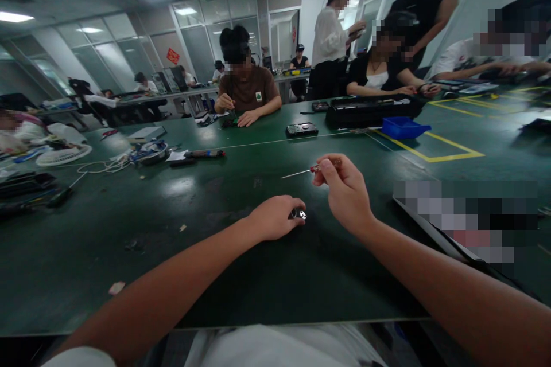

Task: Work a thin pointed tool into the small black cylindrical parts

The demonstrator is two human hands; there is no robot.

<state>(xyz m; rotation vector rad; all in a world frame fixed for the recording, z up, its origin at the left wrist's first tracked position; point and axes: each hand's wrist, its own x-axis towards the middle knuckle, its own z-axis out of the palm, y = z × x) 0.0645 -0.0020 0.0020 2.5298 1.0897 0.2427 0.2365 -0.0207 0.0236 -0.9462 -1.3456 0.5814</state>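
- The small dark part (300,214) with a bright metal face is in front of you, near the middle of the green table (241,275); your fingers hide most of it, and you cannot tell whether it touches the tabletop.
- Your left hand (279,218) grasps that part, fingers curled over it.
- Your right hand (348,188) grips a screwdriver (313,169) by its handle, thumb against it; the thin shaft points left, its tip apart from the part.
- Left of your left forearm lie two pale scraps, the nearer one (117,288) close to the forearm.
- Beyond your hands sits a flat hard drive (302,129), with a blue tray (404,128) to its right, beside yellow tape lines (456,157).
- Behind the tray stands a long black case (373,111).
- To the far left, tangled cables (148,152) lie near a dark pen-like tool (204,154).
- Across the table, a co-worker in a brown top (253,89) bends over a small item.
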